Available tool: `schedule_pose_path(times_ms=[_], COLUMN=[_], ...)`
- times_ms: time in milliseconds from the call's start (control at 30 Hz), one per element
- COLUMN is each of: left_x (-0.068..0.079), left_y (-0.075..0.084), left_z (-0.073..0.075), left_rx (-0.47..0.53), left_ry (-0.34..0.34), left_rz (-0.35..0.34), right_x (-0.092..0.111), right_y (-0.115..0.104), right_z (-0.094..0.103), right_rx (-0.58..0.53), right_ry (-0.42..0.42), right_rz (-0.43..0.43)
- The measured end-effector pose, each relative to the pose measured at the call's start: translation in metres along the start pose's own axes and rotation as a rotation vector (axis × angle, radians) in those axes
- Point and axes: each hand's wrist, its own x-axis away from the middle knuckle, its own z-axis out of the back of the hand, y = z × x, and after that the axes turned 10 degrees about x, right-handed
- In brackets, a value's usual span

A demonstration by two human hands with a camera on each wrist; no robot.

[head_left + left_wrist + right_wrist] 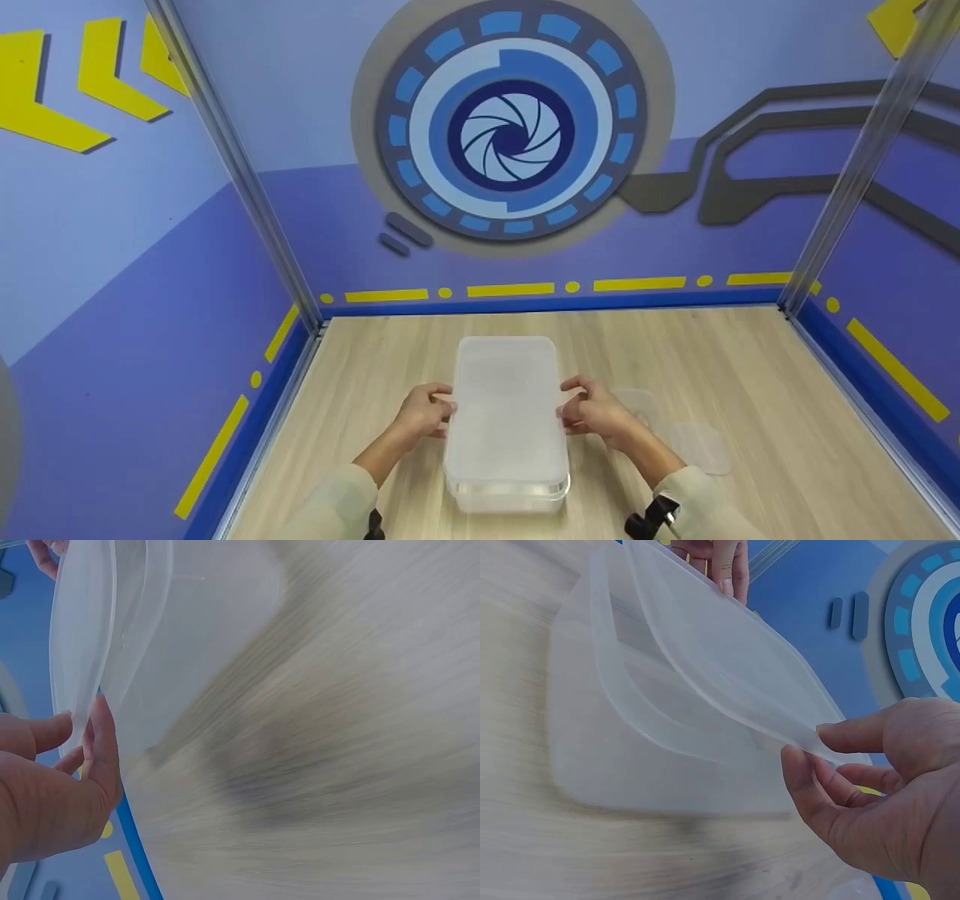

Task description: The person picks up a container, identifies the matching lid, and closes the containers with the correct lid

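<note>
A frosted translucent lid [510,412] lies over a clear rectangular plastic container [510,501] on the table. The left hand [421,412] pinches the lid's left edge between thumb and fingers. At the opposite edge, the right hand [600,412] pinches it the same way. From the right wrist, the lid [727,652] looks tilted, with a gap between it and the container's rim [630,709] at the near side. The left wrist view also shows the container wall [210,622] below the lid. The container's inside is mostly covered.
Two thin translucent pieces lie on the wooden table right of the container: a rounded one [701,448] and another [641,401] partly behind the right forearm. Printed panels [315,217] with metal corner posts [247,172] enclose the table's back and sides.
</note>
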Motion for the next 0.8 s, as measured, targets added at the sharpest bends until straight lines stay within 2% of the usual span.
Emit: schedule_pose_path(times_ms=[267, 800], left_x=[0.0, 0.0031], left_y=[-0.0028, -0.007], left_z=[-0.0015, -0.0035], left_rx=[-0.027, -0.065], left_ry=[0.026, 0.012], left_rz=[0.004, 0.002], right_x=[0.0008, 0.0057], right_y=[0.0028, 0.0039], right_z=[-0.0013, -0.0017], right_rx=[0.014, 0.027], right_ry=[0.002, -0.001], right_rz=[0.001, 0.004])
